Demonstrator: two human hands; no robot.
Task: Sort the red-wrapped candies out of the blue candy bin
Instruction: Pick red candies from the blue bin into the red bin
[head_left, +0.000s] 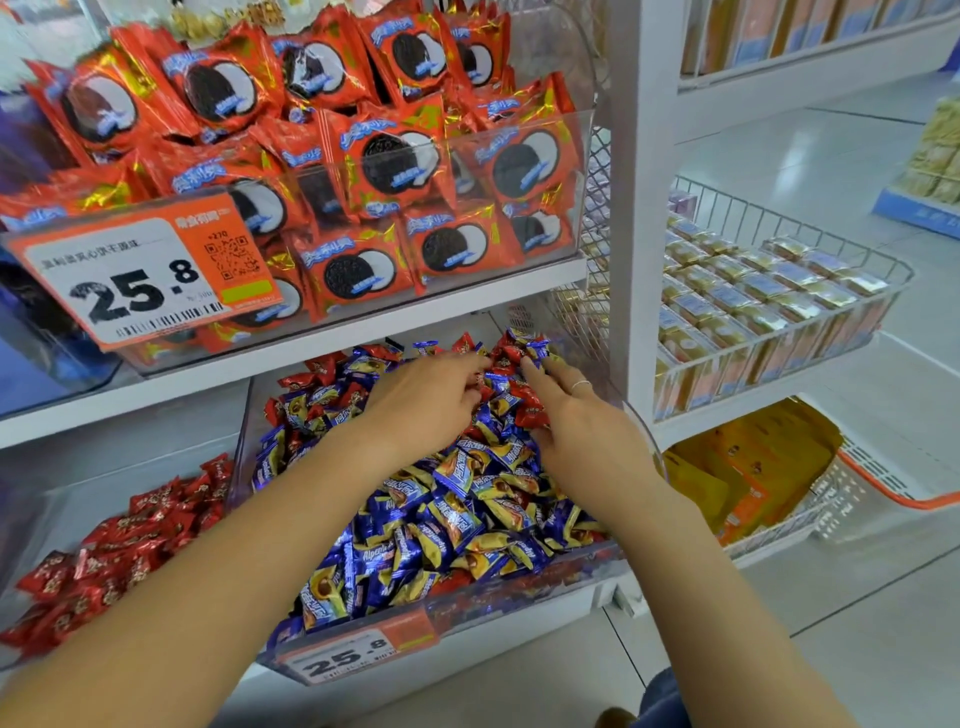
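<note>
**Both hands working at the back of the blue candy bin**

Left hand (431, 395) is reaching into the far part of the bin, palm down, fingers curling into the pile where red-wrapped candies (524, 400) are lying mixed with blue ones; the fingertips are buried among wrappers, so whether they are pinching a piece I cannot tell. Right hand (582, 421) is lying just beside it, fingers extended and resting flat on the candies, a ring showing on one finger; it is gripping nothing visible. The two hands are nearly touching over a cluster of red pieces near the bin's rear right corner.

The blue candy bin (519, 597) is sitting on the lower shelf, a clear-walled tray heaped with blue-and-yellow wrapped candies (441, 519); more red pieces are showing along its rear left edge; an orange price label (358, 654) reading 25.8 is hanging on its front. Just to the left, a neighbouring clear bin is holding only red candies (104, 551). On the shelf above, red cookie packets (384, 161) are filling a clear box bearing a larger price tag (140, 270), also 25.8. To the right, a wire basket (810, 322) is holding small gold and blue packets.
</note>
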